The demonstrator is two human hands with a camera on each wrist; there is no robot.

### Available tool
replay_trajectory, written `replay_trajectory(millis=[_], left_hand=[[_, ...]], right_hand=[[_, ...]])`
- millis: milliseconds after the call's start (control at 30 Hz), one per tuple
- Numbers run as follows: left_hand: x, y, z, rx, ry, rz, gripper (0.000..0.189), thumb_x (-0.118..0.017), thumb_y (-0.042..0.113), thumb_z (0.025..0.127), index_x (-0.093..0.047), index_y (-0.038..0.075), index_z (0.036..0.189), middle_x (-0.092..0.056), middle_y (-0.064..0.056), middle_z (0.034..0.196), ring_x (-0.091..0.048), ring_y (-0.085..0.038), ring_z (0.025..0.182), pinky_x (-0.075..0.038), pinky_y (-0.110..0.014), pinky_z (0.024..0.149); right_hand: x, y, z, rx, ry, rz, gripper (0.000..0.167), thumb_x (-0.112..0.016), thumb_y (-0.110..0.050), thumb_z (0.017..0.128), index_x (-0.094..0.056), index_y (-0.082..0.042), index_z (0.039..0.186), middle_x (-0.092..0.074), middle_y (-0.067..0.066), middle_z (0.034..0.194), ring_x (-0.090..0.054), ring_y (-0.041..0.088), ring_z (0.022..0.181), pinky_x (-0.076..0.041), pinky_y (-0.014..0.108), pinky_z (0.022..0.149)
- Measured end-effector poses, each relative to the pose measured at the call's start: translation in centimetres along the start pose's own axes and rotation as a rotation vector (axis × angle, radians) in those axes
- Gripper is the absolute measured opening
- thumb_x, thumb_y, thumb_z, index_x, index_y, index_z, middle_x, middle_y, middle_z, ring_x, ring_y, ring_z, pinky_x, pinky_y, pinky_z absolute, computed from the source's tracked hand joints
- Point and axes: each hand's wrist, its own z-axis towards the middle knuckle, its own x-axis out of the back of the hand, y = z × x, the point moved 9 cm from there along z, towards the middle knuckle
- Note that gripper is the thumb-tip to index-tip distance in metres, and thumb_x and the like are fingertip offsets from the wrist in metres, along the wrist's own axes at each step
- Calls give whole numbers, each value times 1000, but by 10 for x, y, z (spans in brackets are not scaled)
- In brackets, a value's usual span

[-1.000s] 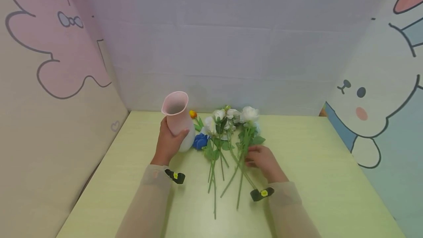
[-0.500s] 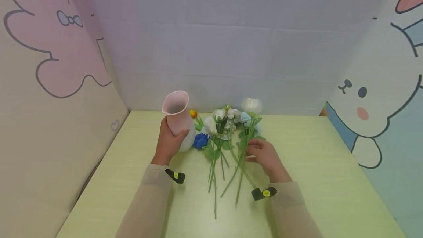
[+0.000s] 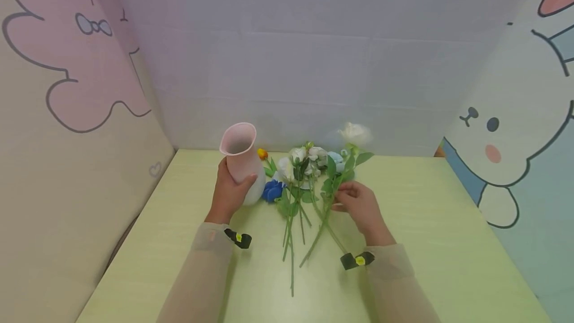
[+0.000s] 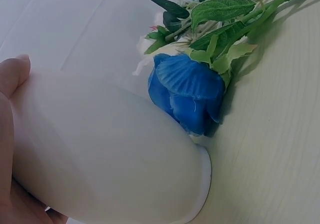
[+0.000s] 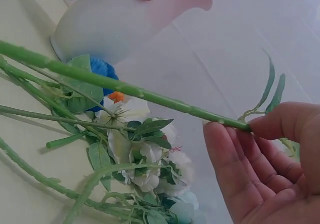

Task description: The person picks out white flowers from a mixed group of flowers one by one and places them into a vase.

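My left hand [image 3: 229, 193] grips a pink-and-white vase [image 3: 244, 171] round its body, thumb in front. The vase stands with its mouth tipped slightly toward the left, and its base is at the table beside a blue flower [image 4: 187, 92]. Between thumb and fingertips my right hand [image 3: 360, 208] pinches the green stem [image 5: 145, 94] of a white flower [image 3: 356, 134]. That bloom is raised above the pile, its leaves spread below it. White flowers [image 3: 286, 168], a pale blue flower [image 3: 335, 160] and an orange tulip [image 3: 262, 154] lie between the hands.
Loose stems [image 3: 291, 258] point toward the front of the pale yellow table [image 3: 430, 223]. A plain light cloth [image 3: 309, 74] hangs behind it. Cartoon-printed panels [image 3: 506, 138] flank both sides.
My right hand has raised the white flower up and to the right, lifting its stem off the front of the pile. The left hand and vase have hardly moved.
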Motion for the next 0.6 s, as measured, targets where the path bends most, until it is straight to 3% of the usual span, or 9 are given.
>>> replay_trajectory(millis=[167, 300, 600], left_hand=[[0, 0, 0, 8, 1, 2, 92, -80, 39, 90, -24, 18, 159, -43, -8, 150, -49, -32, 129, -37, -60, 112], [0, 2, -1, 17, -3, 3, 92, -80, 41, 90, -24, 19, 159, -42, -7, 151, -48, -32, 130, -36, -60, 113], [0, 1, -1, 5, 7, 14, 92, -80, 43, 89, -25, 20, 159, -43, -7, 150, -49, -32, 130, -37, -58, 113]], right_hand=[[-3, -10, 1, 34, 14, 19, 19, -58, -1, 101, -54, 11, 115, -68, 23, 99, -73, 23, 80, -61, 38, 79], [-4, -22, 3, 93, 35, 78, 13, -55, -1, 102, -52, 7, 112, -66, 23, 97, -73, 25, 77, -61, 42, 78], [-3, -49, 8, 228, 114, 228, 9, -56, -4, 103, -51, 2, 109, -64, 15, 90, -70, 25, 84, -60, 46, 82]])
